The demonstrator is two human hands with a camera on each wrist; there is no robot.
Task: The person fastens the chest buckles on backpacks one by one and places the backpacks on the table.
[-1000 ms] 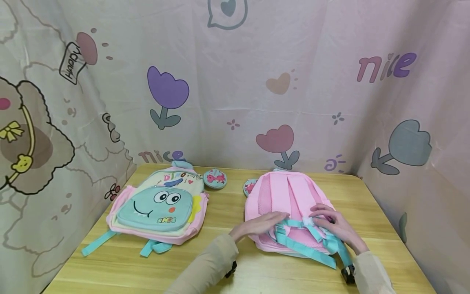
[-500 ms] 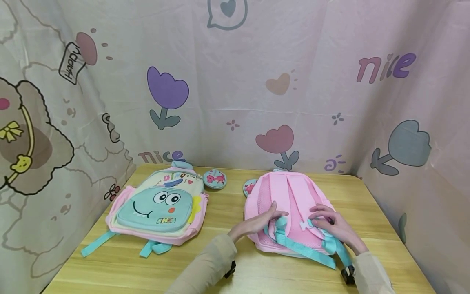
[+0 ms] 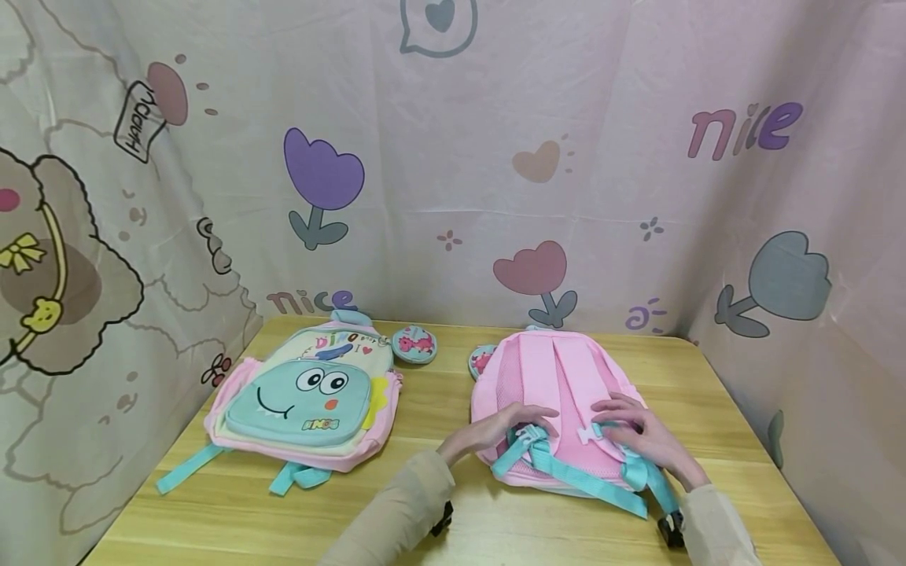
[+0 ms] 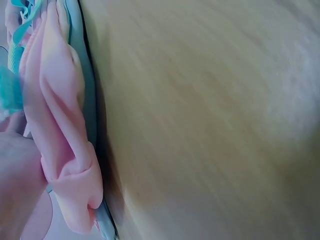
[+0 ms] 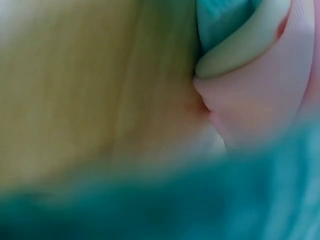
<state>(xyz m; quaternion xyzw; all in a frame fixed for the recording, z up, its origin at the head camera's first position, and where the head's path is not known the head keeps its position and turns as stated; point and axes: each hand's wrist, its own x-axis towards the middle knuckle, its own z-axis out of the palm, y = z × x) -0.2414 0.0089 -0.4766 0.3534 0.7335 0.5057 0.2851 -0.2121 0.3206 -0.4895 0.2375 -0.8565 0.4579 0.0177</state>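
While the left hand (image 3: 499, 424) bends over turquoise straps (image 3: 594, 486) at the pink backpack's (image 3: 541, 358) left, the right hand (image 3: 653, 436) touches its right; whether either grip pinches, I cannot tell. Bare table (image 3: 440, 405) separates it from the dinosaur backpack (image 3: 283, 413) and the right edge.

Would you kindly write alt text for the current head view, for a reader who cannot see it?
A person's left hand and right hand are at the teal straps of a pink backpack lying back side up on a wooden table. To its left lies a smiling dinosaur backpack, front up, before a flower-print backdrop.
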